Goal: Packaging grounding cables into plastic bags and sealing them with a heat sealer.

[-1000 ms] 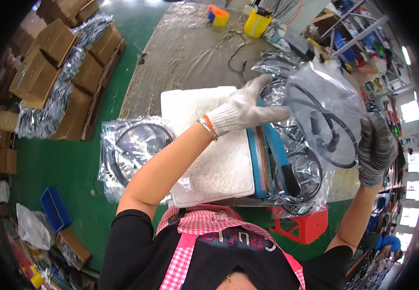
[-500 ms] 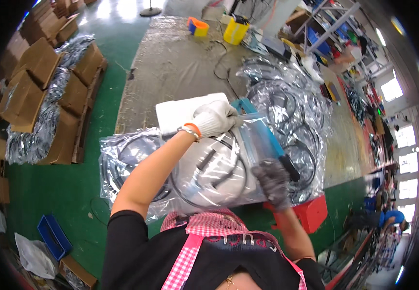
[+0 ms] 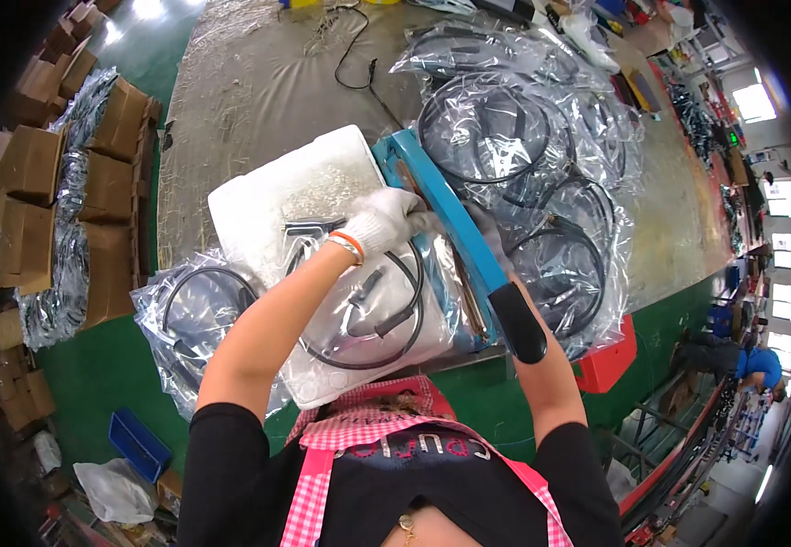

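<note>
My left hand [image 3: 382,221], in a white knit glove, has its fingers closed on the edge of a clear plastic bag [image 3: 345,314] holding a looped black cable [image 3: 416,305]. The bag lies on a white foam block [image 3: 258,201], its edge next to a blue bar sealer [image 3: 459,223]. The sealer's arm stands raised above its base, with its black handle [image 3: 517,324] toward me. My right hand [image 3: 489,230], in a grey glove, reaches past the far side of this arm toward the bag's edge. The arm hides most of it, so its grip does not show.
Bagged black cables [image 3: 505,137] are heaped right of the sealer, and another bagged cable [image 3: 196,305] lies left of the foam block. A cord [image 3: 359,55] crosses the table. Cardboard boxes [image 3: 108,246] stand on the left; a red bin [image 3: 610,356] stands by the table's right front edge.
The sealer's arm has come up, and my right hand has moved from near the handle to beyond the arm. My left hand stays at the bag's edge. The view has shifted.
</note>
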A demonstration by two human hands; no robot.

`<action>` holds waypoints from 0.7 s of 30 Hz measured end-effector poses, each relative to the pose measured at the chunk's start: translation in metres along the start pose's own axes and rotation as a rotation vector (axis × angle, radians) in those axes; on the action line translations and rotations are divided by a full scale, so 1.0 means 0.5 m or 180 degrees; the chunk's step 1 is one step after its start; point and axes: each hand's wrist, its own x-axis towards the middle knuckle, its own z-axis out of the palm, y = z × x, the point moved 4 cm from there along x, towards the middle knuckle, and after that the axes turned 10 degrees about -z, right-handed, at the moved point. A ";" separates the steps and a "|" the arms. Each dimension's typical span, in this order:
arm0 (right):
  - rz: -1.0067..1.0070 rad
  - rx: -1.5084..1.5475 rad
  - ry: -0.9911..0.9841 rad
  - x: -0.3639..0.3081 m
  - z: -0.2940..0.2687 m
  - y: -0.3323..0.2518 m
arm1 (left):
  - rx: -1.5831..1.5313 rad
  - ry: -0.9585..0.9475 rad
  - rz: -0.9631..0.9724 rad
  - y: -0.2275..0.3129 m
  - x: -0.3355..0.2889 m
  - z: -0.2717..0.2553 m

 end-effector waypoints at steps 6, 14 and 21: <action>0.1233 0.1566 0.0705 0.146 0.031 0.020 | -0.0974 0.0125 -0.0682 -0.079 0.030 -0.045; 0.0811 0.0582 0.0426 0.001 -0.125 -0.085 | -0.1139 0.0393 -0.0578 -0.055 0.040 -0.036; -0.0709 -0.3336 -0.1178 -0.205 -0.017 -0.149 | -0.0702 0.0645 -0.0606 -0.056 0.044 -0.036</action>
